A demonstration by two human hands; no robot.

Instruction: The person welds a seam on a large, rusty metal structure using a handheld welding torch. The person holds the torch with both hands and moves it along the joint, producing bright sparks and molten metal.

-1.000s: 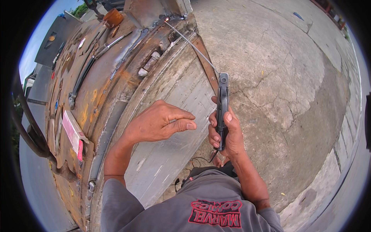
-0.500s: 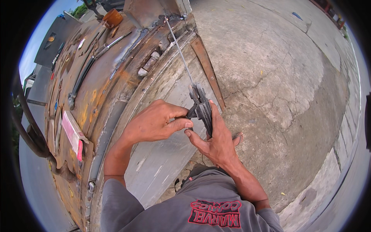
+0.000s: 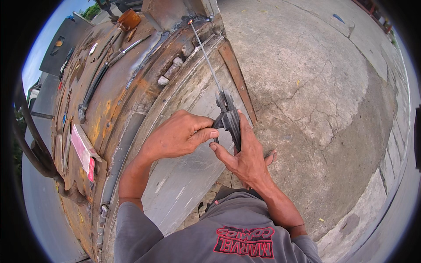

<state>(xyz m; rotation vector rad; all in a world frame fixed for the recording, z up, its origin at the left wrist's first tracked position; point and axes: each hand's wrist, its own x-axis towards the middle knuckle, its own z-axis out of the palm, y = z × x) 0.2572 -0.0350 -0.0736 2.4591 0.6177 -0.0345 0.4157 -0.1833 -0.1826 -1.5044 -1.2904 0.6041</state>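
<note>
My right hand (image 3: pixel 247 153) is wrapped round a black welding electrode holder (image 3: pixel 229 119). A thin grey welding rod (image 3: pixel 205 55) is clamped in its jaws and slants up to the far left. The rod's tip glows orange close to a dark weld seam at the foot of an upright steel plate (image 3: pixel 163 15); whether it touches cannot be made out. My left hand (image 3: pixel 180 135) pinches the lever on the holder's left side between thumb and forefinger.
A rusty steel bed (image 3: pixel 103 125) lies to the left. On it are a black-handled tool (image 3: pixel 94 90), a pink and white carton (image 3: pixel 83 149) and a rusty orange can (image 3: pixel 128 20). Bent dark pipes (image 3: pixel 37 153) stand at the far left. Cracked concrete floor (image 3: pixel 315 87) stretches to the right.
The rod's tip now shows an orange glow and sits very slightly to the right. Both hands keep the same grip on the holder, with hardly any movement.
</note>
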